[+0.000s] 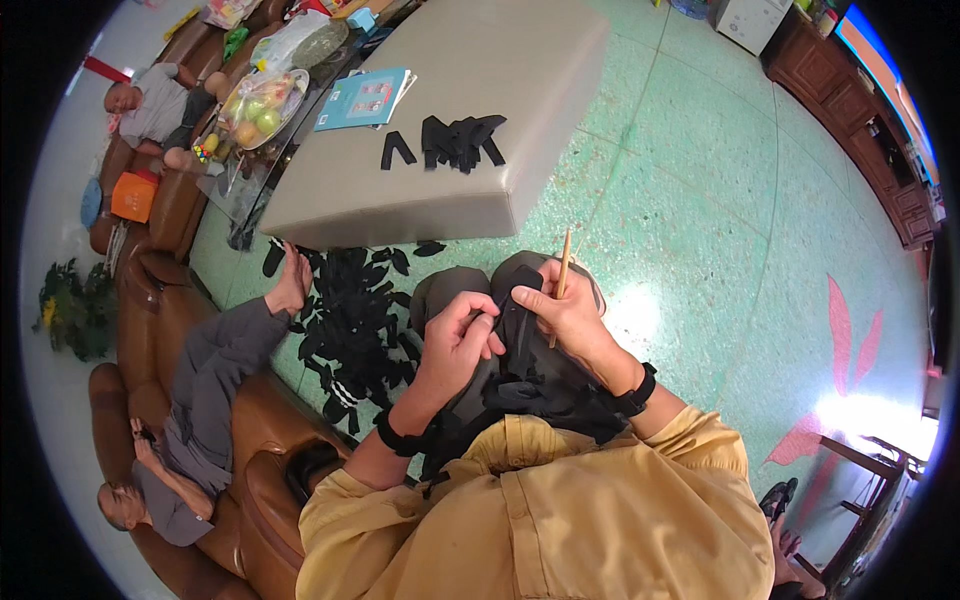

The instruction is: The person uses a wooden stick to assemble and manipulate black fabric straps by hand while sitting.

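Above my lap, my right hand [572,312] is closed on a slim wooden stick [565,258], which stands upright between the fingers. Its thumb also presses a black fabric piece [522,282] with a rounded end. My left hand [460,342] pinches the left edge of the same piece, fingers curled. More black fabric [550,402] lies across my lap. To the left, a heap of black fabric pieces [350,310] covers the floor. Several folded black strips [462,142] rest on the beige padded bench [400,205] ahead.
A blue book [362,98] lies on the bench, beside a glass table with a fruit bowl [262,112]. Two people sit on the brown leather sofa [270,410] at left; one's bare foot [290,280] reaches the fabric heap. A wooden cabinet [850,110] stands far right.
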The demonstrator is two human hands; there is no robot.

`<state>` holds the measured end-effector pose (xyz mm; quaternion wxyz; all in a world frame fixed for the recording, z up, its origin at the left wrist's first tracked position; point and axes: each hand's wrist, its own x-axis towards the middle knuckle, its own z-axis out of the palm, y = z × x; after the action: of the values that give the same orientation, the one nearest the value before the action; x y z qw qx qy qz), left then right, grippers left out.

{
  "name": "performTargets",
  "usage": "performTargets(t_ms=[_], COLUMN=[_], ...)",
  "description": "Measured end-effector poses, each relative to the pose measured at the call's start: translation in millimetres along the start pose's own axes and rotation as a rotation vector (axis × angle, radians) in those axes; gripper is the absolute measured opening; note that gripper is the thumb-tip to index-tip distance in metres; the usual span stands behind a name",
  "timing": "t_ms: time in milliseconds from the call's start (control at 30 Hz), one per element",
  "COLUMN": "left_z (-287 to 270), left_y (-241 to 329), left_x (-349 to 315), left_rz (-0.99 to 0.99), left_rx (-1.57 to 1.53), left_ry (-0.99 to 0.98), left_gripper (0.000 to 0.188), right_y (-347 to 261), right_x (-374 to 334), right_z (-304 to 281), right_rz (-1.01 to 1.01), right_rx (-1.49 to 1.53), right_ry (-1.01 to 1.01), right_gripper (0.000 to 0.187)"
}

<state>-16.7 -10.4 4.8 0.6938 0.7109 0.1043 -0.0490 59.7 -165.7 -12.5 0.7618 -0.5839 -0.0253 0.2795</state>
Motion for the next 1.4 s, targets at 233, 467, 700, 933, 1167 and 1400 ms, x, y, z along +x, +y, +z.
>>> performTargets(t_ms=[233,467,700,933,1167,1400], left_z=[9.6,14.3,11.4,9.0,10.6,11.3], left_y=[-4.3,-15.8,-15.2,-3.3,-3.9,-9.6], left_x=[4.3,6.5,11.7,3.2,3.9,7.5], left_rz=[0.299,0.179,0.405,0.273,0.257,0.290], left_rx=[0.235,-0.001,0.287,0.213,0.013,0.145], left_ry=[0.243,0.317,0.341,0.256,0.275,0.321], left_gripper=[0.013,0.011,0.011,0.013,0.008,0.011], right_y=[8.1,-0.5,-2.4,-2.3,-4.6,-5.1], right_x=[-1.2,-2.7,-0.4,-0.5,0.7,0.5], right_z=[10.9,11.7,7.3,0.0,5.9,6.2], right_rz=[-0.218,0.149,0.212,0.170,0.128,0.127], right_rx=[-0.223,0.477,0.200,0.365,0.340,0.371], right_ry=[0.156,0.025,-0.109,-0.059,-0.047,-0.044], right_gripper=[0.030,0.027,0.017,0.015,0.015,0.014])
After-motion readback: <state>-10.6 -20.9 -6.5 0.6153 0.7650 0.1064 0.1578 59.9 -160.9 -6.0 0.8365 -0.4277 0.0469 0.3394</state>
